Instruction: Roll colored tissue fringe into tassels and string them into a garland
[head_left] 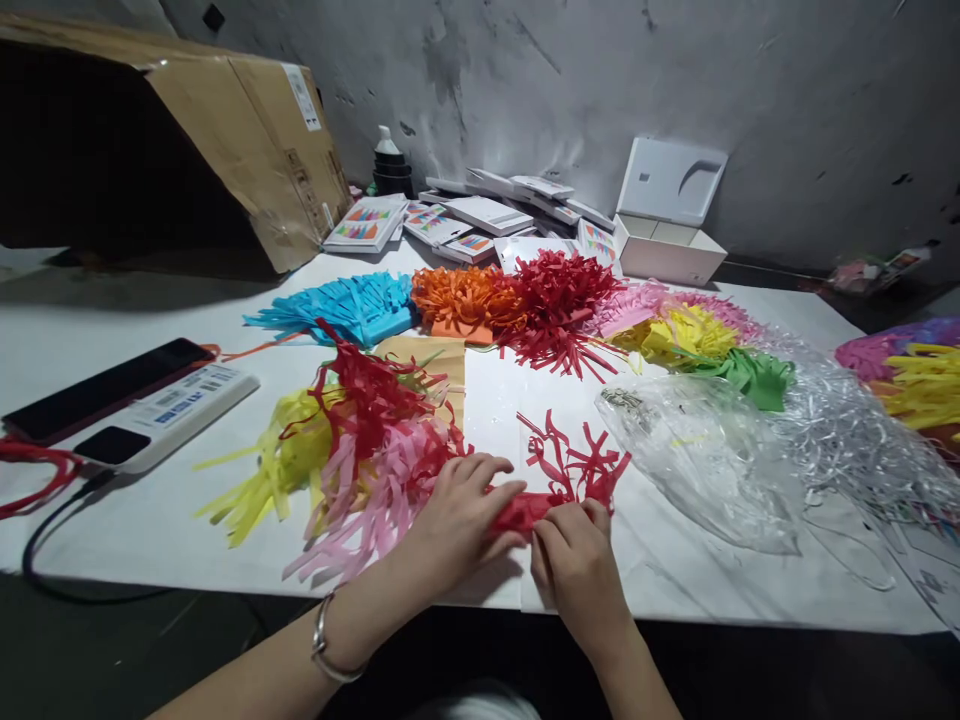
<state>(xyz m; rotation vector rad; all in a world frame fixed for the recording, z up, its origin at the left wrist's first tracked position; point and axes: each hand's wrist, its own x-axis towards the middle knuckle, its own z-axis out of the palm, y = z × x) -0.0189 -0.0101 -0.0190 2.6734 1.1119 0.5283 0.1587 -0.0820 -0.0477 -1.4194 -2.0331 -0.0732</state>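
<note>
red tissue fringe [532,508] — both hands [517,530] touching

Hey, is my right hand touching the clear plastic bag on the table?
Apart. The head view shows it: bare white tabletop lies between the right hand and the clear plastic bag.

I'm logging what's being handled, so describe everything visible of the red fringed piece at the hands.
The red fringed piece looks like thin paper: a crumpled band with narrow, curling strips fanning away from the person. It is near the front edge of the white table; the left hand, fingers spread, hides its left end, and the right hand grips its right part.
</note>
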